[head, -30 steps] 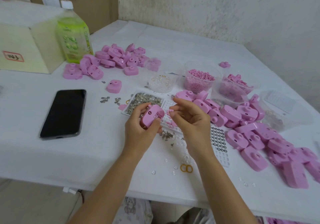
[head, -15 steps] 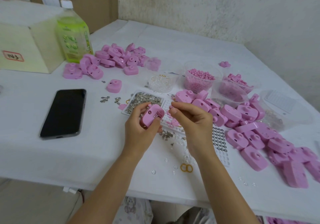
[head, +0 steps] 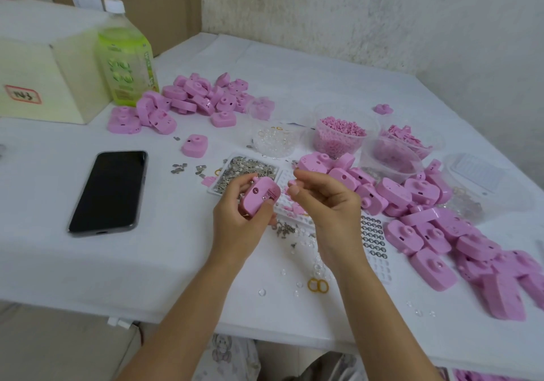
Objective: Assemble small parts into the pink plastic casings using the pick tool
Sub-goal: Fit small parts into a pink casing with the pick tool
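Two hands are showing, the left hand (head: 238, 221) and the right hand (head: 326, 204), with one pink casing (head: 259, 196) sitting in the left. One phone (head: 110, 190), one green bottle (head: 126, 62) and one cream box (head: 44, 80) are resting on the table (head: 147, 263). At least five clear tubs (head: 391, 160) are standing, two orange rings (head: 318, 286) are lying together, and two heaps of casings, the far heap (head: 200, 95) and the right heap (head: 426, 224), are piling too thickly to count.

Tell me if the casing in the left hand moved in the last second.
No. The casing stays at the near edge of the metal-parts tray, in the left hand.
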